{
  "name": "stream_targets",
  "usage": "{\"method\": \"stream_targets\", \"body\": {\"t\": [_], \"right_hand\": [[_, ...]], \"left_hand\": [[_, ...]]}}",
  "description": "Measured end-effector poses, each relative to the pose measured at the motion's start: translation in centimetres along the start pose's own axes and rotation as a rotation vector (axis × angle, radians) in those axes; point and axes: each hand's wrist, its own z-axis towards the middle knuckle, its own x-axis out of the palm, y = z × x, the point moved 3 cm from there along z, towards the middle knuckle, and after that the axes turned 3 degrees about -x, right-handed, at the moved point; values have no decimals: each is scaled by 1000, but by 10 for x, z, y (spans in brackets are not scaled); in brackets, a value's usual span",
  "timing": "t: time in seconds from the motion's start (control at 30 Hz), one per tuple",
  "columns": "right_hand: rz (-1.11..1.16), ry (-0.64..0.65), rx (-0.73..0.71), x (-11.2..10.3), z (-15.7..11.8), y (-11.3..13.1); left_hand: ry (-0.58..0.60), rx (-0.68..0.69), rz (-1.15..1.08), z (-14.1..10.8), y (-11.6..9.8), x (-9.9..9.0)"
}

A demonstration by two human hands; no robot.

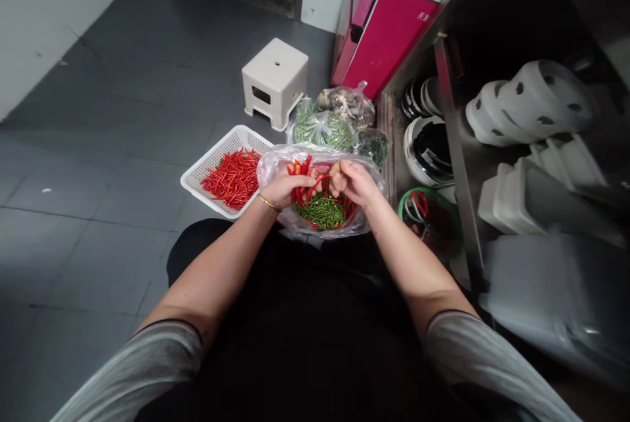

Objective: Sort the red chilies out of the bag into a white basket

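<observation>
Left hand (pixel 289 188) is closed around a loose bunch of red chilies (pixel 300 193), fingers curled in and the thumb lying across them. Right hand (pixel 358 184) has its fingers bent and fingertips bunched at the end of one chili (pixel 319 182) sticking out between the hands. Can't tell if it's really pinching that one or just touching it; too small and blurry.

Right under both hands there's an open clear plastic bag (pixel 270 163) with a heap of thin green stalks (pixel 322 212) and more red chilies around the edges. Just beside it, on the left, is a white basket (pixel 195 187) with a decent pile of red chilies (pixel 232 178), pretty much all red with barely any green. So I'd call it well underway: big batch in the basket, with the handful and whatever's in the bag left. How many are under the stalks, no idea.

Farther out, bagged greens (pixel 325 132) and a white stool (pixel 275 71).
</observation>
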Motion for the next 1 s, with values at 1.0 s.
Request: {"method": "stream_targets", "body": {"t": [1.0], "right_hand": [[-627, 78, -241, 31, -24, 14]], "left_hand": [[-319, 16, -42, 13, 21, -12]]}}
